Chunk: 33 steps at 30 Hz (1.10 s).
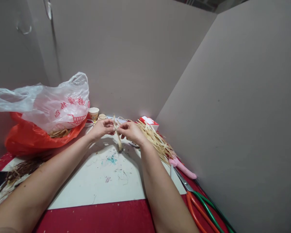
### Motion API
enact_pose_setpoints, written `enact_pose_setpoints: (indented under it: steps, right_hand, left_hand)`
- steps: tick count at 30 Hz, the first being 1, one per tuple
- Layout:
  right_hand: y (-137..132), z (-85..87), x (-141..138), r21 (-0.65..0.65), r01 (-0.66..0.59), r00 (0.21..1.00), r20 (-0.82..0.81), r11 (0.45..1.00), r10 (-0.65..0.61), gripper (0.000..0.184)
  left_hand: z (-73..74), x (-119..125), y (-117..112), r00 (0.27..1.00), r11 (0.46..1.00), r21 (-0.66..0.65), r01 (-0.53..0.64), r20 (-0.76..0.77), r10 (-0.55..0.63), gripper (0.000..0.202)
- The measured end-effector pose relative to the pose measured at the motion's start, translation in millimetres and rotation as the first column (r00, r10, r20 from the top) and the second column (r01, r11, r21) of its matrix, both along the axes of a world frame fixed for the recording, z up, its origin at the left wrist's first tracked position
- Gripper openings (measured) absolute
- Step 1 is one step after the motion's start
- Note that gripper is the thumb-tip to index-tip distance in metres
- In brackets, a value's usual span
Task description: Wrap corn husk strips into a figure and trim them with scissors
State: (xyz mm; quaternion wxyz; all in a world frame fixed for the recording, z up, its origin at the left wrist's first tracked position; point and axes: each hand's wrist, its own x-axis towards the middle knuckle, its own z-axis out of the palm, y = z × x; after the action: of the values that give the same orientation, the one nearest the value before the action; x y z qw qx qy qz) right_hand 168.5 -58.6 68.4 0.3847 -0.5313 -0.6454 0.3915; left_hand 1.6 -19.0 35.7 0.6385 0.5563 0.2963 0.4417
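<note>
A pale, flat strip of dried plant fibre (pixel 119 141) stands nearly upright between my hands, its dark lower end just over the white board (pixel 87 189). My left hand (pixel 103 128) pinches it from the left at about mid-length. From the other side, the thumb and fingertips of my right hand (pixel 131 131) close on the strip at the same height. The fingertips of both hands almost meet there. Just behind my right hand lies a loose bundle of straw-coloured strips (pixel 157 140).
Plastic bags, one white (pixel 48 106) and one red (pixel 31 139), hold more strips at left, beside a paper cup (pixel 93 113). A red-and-white box (pixel 149 121), a pink-handled tool (pixel 184 169) and large scissors (pixel 203 202) line the right. Grey panels (pixel 126 58) enclose the table.
</note>
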Motion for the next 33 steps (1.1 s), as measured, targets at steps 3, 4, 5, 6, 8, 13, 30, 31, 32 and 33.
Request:
enact_pose_setpoints:
  steps: [3,4,5,6,8,13,30,31,32,33]
  right_hand:
    - [5.0,-6.3,0.4,0.022,0.009,1.000,0.017,1.000,-0.010,0.015]
    - [6.5,-8.5,-0.2,0.031,0.002,1.000,0.027,1.000,-0.003,0.016]
    - [7.9,-10.8,-0.9,0.038,-0.002,0.999,0.037,0.999,0.001,0.016]
    - [9.2,-13.1,-1.8,0.046,-0.003,0.999,0.050,0.999,0.001,0.016]
    - [11.9,-17.8,-2.9,0.089,0.013,0.993,0.112,0.996,-0.022,0.015]
    - [23.3,-29.0,8.3,0.319,0.179,0.883,0.365,0.931,-0.294,0.017]
    - [12.4,10.8,82.1,0.139,0.644,0.624,-0.664,0.752,-0.412,0.017]
    - [12.8,7.6,65.0,0.127,0.553,0.695,-0.615,0.823,-0.372,0.016]
    - [13.6,2.8,46.1,0.103,0.451,0.758,-0.568,0.886,-0.320,0.015]
    - [14.6,-3.2,26.7,0.049,0.324,0.822,-0.509,0.945,-0.256,0.014]
  left_hand:
    - [-0.8,1.3,-0.2,1.000,0.999,0.044,0.000,-0.021,0.001,0.035]
    - [-2.0,1.5,0.6,1.000,0.999,0.051,0.000,-0.026,0.001,0.037]
    - [-3.4,1.6,1.4,1.000,0.998,0.057,-0.001,-0.030,0.002,0.039]
    - [-4.9,1.6,2.2,0.999,0.998,0.062,-0.002,-0.034,0.004,0.040]
    - [-7.4,1.7,3.0,0.999,0.997,0.071,0.000,-0.044,0.003,0.042]
    - [-4.3,0.8,0.5,0.999,0.999,0.046,0.000,-0.043,0.002,0.046]
    - [-16.7,-22.4,29.7,0.956,0.957,-0.165,-0.238,0.135,0.261,0.052]
    - [-16.3,-19.8,28.7,0.964,0.966,-0.148,-0.213,0.128,0.233,0.054]
    - [-15.7,-17.1,27.4,0.971,0.973,-0.129,-0.193,0.118,0.208,0.055]
    - [-14.8,-14.6,26.0,0.977,0.978,-0.109,-0.176,0.103,0.187,0.057]
